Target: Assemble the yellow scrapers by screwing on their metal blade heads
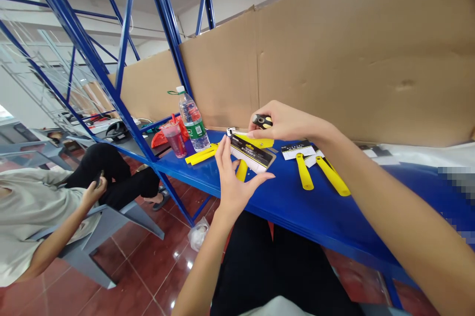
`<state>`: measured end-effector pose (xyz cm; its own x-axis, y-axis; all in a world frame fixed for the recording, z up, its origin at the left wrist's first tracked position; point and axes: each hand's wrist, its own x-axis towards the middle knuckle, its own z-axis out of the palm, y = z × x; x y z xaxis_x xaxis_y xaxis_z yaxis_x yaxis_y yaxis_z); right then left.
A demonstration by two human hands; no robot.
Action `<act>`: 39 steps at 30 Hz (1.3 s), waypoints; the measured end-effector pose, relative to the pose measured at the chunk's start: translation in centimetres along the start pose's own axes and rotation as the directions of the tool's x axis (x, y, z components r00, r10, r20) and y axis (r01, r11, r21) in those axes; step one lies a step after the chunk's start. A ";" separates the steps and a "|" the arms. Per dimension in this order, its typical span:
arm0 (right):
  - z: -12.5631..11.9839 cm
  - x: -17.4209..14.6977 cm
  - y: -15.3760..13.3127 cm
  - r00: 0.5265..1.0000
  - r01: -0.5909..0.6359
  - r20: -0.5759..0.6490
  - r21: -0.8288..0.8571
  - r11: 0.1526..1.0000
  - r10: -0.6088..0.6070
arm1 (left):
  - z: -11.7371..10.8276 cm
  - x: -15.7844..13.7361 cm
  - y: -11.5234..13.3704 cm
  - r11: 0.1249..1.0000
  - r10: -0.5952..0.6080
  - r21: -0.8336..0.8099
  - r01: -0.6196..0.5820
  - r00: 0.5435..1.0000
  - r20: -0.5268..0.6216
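While the left hand grips a packaging card above the near bench edge, the right hand pinches a black-yellow tool; either could slip, dropping floorward.

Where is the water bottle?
In the head view, the water bottle stands upright at the left end of the blue table, right beside a pink drink cup and left of the person's hands.
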<state>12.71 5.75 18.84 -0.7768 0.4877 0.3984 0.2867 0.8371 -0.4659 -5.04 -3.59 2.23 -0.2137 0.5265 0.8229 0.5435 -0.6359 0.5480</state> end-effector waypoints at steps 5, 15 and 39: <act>-0.2 -0.3 -0.1 1.000 -0.008 -0.009 0.011 1.000 0.008 | -0.1 0.0 1.2 0.952 -0.094 -0.280 0.123 0.989 0.113; -0.8 -0.8 -0.6 0.999 -0.017 -0.043 0.035 0.999 0.018 | -1.0 1.6 0.4 0.720 -0.388 -0.465 0.515 0.855 0.344; -0.8 -1.0 -0.1 0.994 -0.072 0.089 0.033 0.997 0.068 | -1.0 1.7 1.3 0.488 -0.479 -0.620 0.615 0.782 0.399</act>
<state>13.94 5.33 19.13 -0.8023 0.5198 0.2935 0.3231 0.7916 -0.5187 -5.49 -4.11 4.51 -0.1036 0.9413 0.3212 -0.3696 -0.3363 0.8662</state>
